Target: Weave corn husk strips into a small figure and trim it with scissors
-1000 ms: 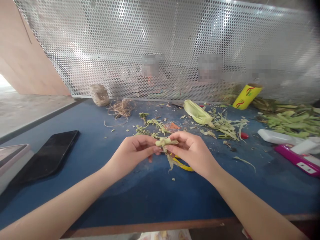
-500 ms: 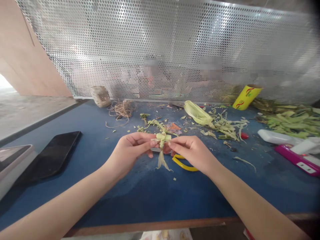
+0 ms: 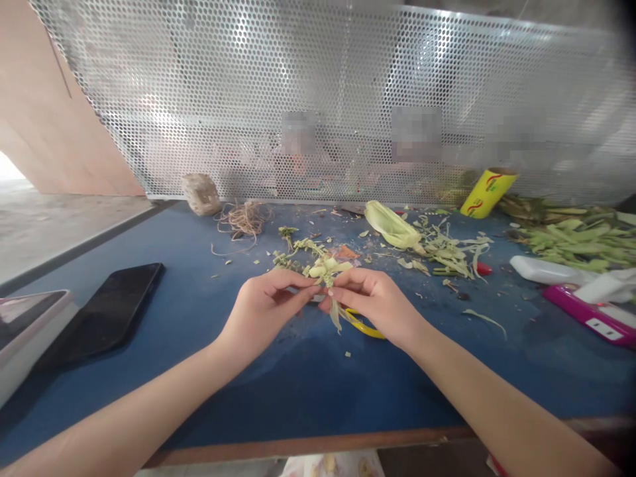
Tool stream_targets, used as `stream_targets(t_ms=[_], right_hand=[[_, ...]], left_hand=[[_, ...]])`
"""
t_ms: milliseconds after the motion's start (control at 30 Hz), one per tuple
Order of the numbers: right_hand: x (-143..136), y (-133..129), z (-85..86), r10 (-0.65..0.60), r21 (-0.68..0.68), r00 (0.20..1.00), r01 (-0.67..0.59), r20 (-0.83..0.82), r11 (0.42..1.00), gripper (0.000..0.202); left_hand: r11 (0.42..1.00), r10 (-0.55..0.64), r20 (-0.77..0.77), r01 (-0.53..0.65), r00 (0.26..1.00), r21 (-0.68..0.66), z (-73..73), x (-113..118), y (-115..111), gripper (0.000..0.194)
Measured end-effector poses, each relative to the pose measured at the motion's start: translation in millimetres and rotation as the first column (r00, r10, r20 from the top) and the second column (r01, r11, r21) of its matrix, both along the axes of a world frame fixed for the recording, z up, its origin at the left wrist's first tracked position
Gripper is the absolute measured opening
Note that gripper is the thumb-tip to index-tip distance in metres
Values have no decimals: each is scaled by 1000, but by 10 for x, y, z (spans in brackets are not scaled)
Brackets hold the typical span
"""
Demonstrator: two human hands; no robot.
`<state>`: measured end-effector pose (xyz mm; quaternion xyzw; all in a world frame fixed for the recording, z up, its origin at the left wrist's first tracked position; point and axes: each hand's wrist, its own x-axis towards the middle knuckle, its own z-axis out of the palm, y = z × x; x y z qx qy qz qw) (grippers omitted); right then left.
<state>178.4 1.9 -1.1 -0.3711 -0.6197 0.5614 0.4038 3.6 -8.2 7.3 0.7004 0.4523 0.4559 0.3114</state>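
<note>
Both hands meet over the middle of the blue table, pinching a small pale green braided husk piece with a loose frayed tail hanging down. My left hand grips it from the left, thumb and forefinger closed. From the right, my right hand holds it, also in a pinch. Yellow scissor handles lie partly hidden under my right hand. Just beyond the fingers rests a knotted green braid, beside an orange scrap.
Back left are a twine bundle and a pale block. A black phone lies left. Rightward are a husk, shredded strips, a yellow roll and a purple power strip. Perforated metal stands behind.
The braided piece has turned, its tail now slanting to the right. My fingers have shifted closer together around it, and my right hand has moved slightly left.
</note>
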Motion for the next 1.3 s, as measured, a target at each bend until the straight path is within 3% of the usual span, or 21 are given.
stream_targets(t_ms=[67,133,267,400,500,600,700,833,1033,1167,1300], right_hand=[[-4,4,-6,9,-19,999,-10,-32,1000,11],[-10,10,-21,33,-19,998,-34,-60,999,11],[-30,11,-54,76,6,997,-76,-21,997,17],[-38,-10,-52,98,43,994,-100,36,994,18],[-21,-14,-33,-44,218,996,26,79,976,24],[-5,-6,-31,-256,431,957,176,135,885,16],[-10,-9,-51,-353,522,917,213,184,826,7],[-23,-33,-52,-382,603,888,161,257,781,5],[52,10,29,-256,551,849,-49,463,833,13],[206,46,94,-283,519,707,-139,649,843,18],[333,21,99,-258,365,403,-212,878,907,22]], left_hand=[[997,11,-69,-6,998,72,8,12,-12,8],[1000,-14,-69,15,998,11,6,26,-1,12],[970,-76,145,107,986,-218,-20,40,60,36],[948,-66,329,162,942,-274,-16,48,62,18],[946,-46,358,156,932,-285,4,54,36,13],[940,-18,334,130,942,-315,16,59,26,14],[935,3,336,116,942,-334,6,63,35,17],[929,26,381,118,924,-351,-19,69,40,19],[916,10,493,189,870,-353,-15,47,48,19],[905,-12,598,263,801,-334,-4,-16,67,18],[886,-9,645,304,764,-349,-1,-62,76,14]])
